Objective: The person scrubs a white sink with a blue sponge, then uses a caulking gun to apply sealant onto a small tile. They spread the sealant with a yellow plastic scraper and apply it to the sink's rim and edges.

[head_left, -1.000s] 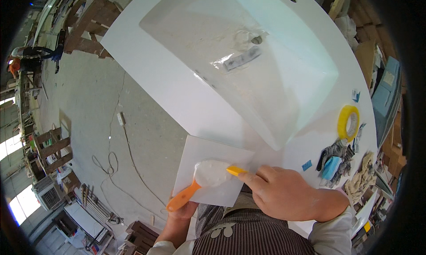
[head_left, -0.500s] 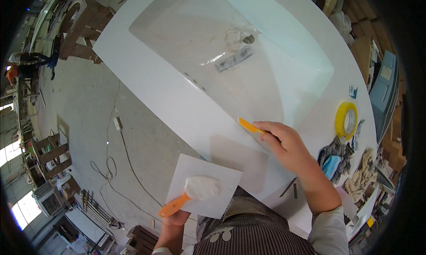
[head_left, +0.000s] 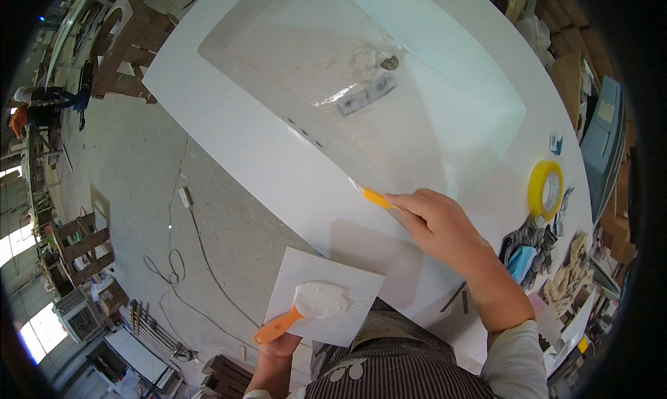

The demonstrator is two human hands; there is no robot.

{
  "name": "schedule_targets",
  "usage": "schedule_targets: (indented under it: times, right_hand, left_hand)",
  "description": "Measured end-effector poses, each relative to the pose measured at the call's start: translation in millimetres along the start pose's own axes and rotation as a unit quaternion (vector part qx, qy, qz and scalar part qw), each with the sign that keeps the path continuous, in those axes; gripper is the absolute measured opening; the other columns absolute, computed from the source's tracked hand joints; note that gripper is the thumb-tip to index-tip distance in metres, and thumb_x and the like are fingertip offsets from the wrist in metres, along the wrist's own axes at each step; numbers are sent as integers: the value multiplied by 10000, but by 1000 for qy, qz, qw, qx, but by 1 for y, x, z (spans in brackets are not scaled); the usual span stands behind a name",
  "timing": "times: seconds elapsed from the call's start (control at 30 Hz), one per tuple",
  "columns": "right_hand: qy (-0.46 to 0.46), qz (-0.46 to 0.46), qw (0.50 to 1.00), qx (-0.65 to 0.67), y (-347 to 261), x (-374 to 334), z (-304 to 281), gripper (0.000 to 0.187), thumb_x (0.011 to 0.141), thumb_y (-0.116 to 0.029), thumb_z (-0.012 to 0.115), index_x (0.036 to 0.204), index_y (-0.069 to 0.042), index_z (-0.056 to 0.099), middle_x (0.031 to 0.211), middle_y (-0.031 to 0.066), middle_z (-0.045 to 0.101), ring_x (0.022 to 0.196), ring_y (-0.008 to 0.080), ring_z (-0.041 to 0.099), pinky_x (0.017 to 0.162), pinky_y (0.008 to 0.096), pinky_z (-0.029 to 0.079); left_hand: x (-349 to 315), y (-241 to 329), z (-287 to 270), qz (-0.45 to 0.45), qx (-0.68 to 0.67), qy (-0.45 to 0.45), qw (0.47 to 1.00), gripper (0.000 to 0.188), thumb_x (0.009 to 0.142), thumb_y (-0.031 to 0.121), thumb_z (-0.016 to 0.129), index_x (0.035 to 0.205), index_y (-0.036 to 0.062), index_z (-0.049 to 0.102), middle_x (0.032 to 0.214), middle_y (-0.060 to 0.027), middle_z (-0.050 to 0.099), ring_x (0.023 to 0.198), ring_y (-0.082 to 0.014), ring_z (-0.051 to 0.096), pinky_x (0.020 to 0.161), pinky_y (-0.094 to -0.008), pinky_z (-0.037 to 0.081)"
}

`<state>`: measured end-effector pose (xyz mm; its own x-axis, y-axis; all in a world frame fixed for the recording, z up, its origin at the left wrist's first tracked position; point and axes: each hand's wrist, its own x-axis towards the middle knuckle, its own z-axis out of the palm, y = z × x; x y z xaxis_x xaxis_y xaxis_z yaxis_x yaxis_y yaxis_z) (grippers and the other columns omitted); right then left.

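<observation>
A small yellow scraper [head_left: 376, 197] is in my right hand [head_left: 441, 225], its fingers closed round it. The tip meets the inner near edge of a large white basin [head_left: 229, 142]. Low on the left, my left hand [head_left: 281, 347] grips a white square board [head_left: 361, 288] from below by its near corner. A mound of white paste [head_left: 323, 300] is spread on the board. An orange-handled putty knife [head_left: 278, 327] lies across that corner, its blade hidden in the paste; the left fingers are mostly hidden underneath.
Plastic film and a grey strip [head_left: 367, 95] lie in the basin beside the drain hole [head_left: 390, 63]. On the right rim are a yellow tape roll [head_left: 545, 190], dark gloves [head_left: 526, 240] and two thin dark strips [head_left: 455, 298]. A cable [head_left: 208, 260] crosses the floor at left.
My right hand has slid the yellow scraper slightly left along the basin's inner edge. The board in my left hand has shifted a little right and down.
</observation>
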<state>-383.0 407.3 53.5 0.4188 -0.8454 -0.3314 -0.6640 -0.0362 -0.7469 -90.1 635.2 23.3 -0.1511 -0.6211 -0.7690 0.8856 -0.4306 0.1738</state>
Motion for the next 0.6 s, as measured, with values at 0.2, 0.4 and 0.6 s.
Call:
schedule_targets:
  times: [0.2, 0.4, 0.6]
  right_hand:
    - [28, -11, 999, 12, -16, 7, -9, 283, 887, -87, 551, 1156, -102, 640, 802, 136, 578, 725, 313, 579, 654, 394, 465]
    - [18, -21, 1000, -2, -12, 19, 5, 296, 880, -72, 522, 1149, -90, 644, 792, 157, 576, 734, 332, 581, 658, 401, 468]
    - [-36, -12, 999, -33, -3, -4, -12, 296, 873, -77, 524, 1138, -94, 655, 756, 153, 566, 703, 331, 577, 626, 413, 457]
  left_hand:
    - [-1, -2, -4, 0, -22, -28, 999, 634, 862, 263, 625, 1383, -11, 388, 1386, -167, 461, 1279, -305, 452, 1091, -453, 351]
    - [-1, -2, 6, 17, 80, 82, 993, 716, 791, 335, 681, 1360, -7, 412, 1339, -172, 501, 1232, -325, 488, 1067, -496, 368]
    - [-2, 2, -1, 17, 37, -28, 999, 617, 880, 305, 612, 1375, 1, 404, 1373, -164, 475, 1273, -298, 459, 1095, -455, 346]
